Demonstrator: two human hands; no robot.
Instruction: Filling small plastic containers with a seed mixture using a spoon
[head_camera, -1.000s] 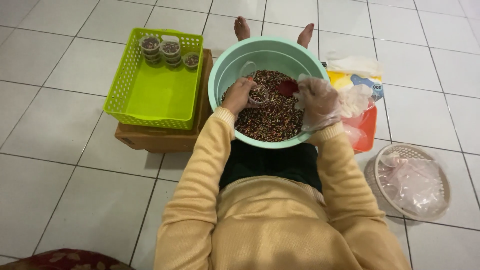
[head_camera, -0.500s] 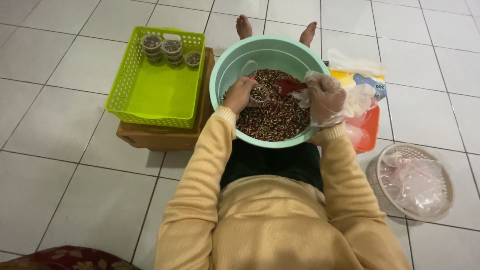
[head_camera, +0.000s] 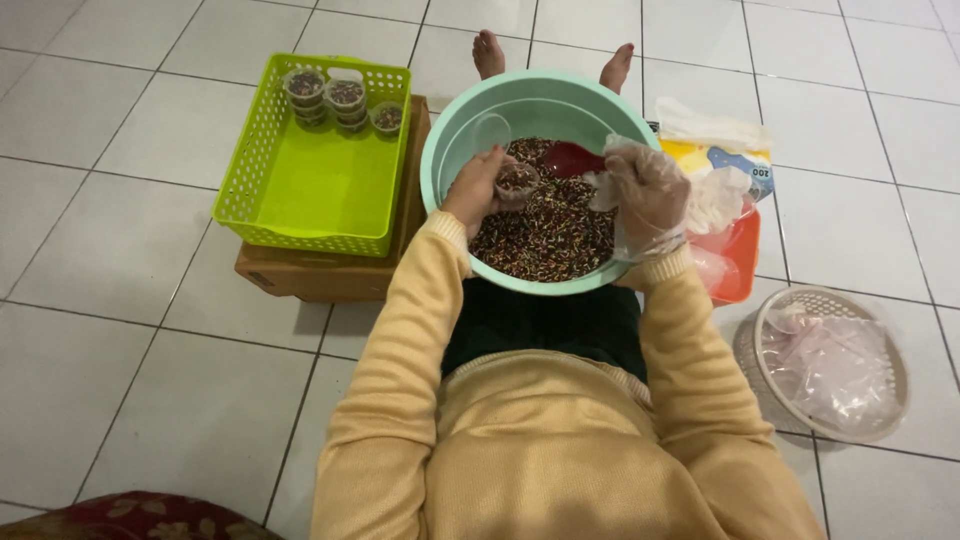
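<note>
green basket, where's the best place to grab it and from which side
Judging by its shape, take the green basket by its top rim, one hand on each short side, coming from above. The walls are open lattice and flare outward, so the rim gives the firmest hold. The small filled cups stand stacked at the far end, so lift it level.

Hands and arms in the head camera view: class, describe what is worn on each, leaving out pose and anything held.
Both arms are covered by long sleeves of a soft pale yellow knit sweater with ribbed cuffs at the wrists. The left hand is bare. The right hand wears a loose, crinkled, clear plastic glove that reaches the cuff. No rings, watch or markings can be made out.
</note>
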